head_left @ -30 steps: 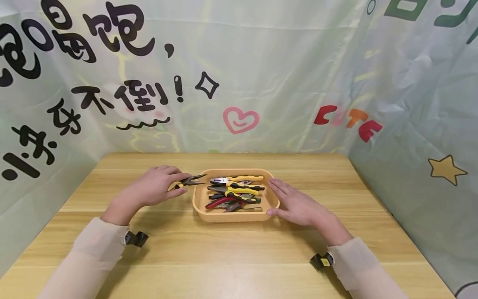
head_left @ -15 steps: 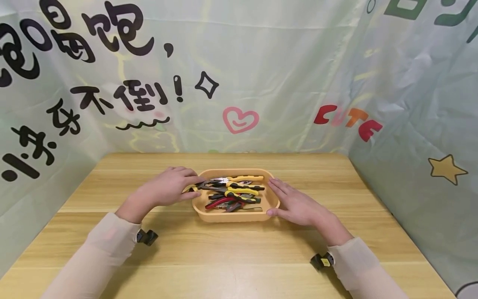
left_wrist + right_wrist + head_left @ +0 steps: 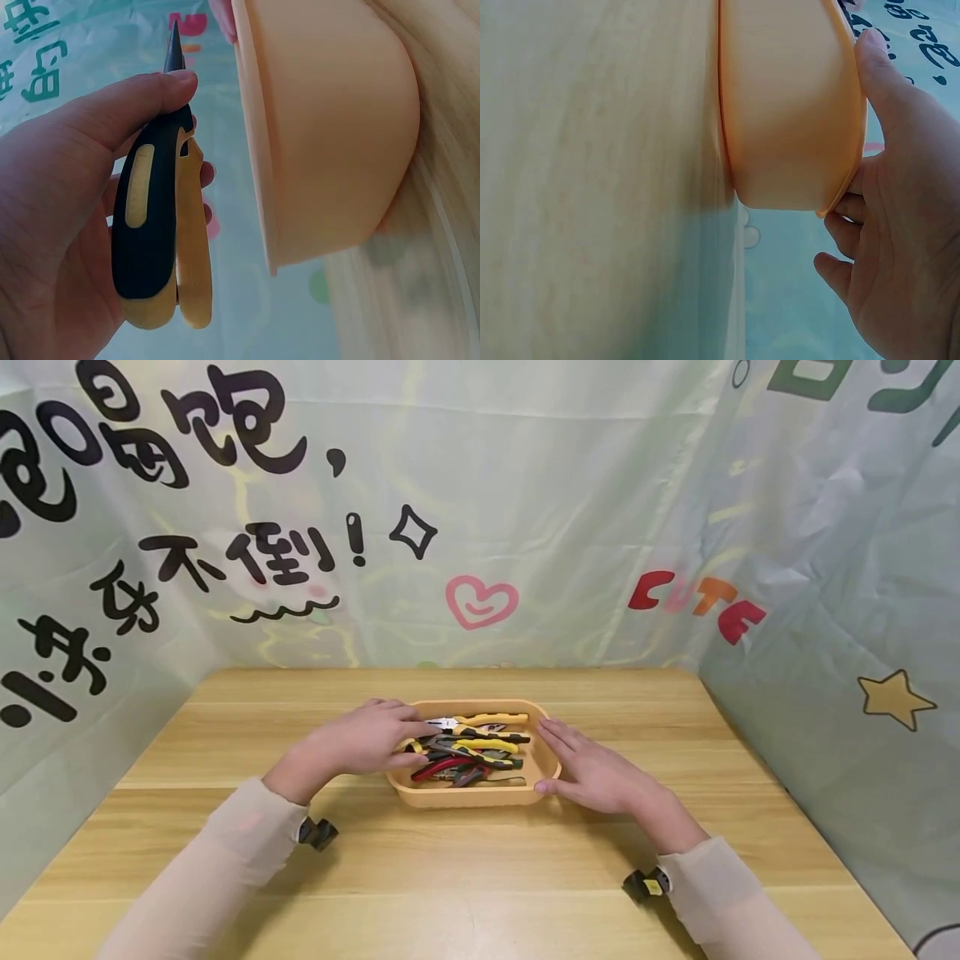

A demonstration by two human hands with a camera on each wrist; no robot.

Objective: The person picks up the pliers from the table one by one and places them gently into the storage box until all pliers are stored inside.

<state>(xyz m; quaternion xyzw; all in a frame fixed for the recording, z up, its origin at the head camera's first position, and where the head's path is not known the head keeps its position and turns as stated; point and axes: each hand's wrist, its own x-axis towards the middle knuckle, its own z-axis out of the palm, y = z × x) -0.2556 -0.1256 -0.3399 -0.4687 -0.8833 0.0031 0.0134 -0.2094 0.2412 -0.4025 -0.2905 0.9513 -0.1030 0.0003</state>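
My left hand (image 3: 367, 739) holds needle-nose pliers (image 3: 146, 217) with black-and-yellow handles over the left end of a light-orange tray (image 3: 468, 797). In the left wrist view the pliers' dark tip points upward, and my thumb presses near the pivot. Several pliers lie piled in the tray: a yellow-handled pair (image 3: 498, 719) at the back, black-and-yellow ones in the middle, a red-handled one (image 3: 431, 768) in front. My right hand (image 3: 600, 768) rests against the tray's right end, fingers mostly straight, the thumb at the rim. Overlap hides the lower tools.
The tray stands on a wooden table (image 3: 480, 877). A printed cloth (image 3: 570, 510) hangs behind the table and along both sides. Each wrist wears a small black camera (image 3: 318, 833).
My left hand has moved right, carrying the needle-nose pliers from outside the tray's left rim to over the pile inside. My right hand stays at the tray's right end.
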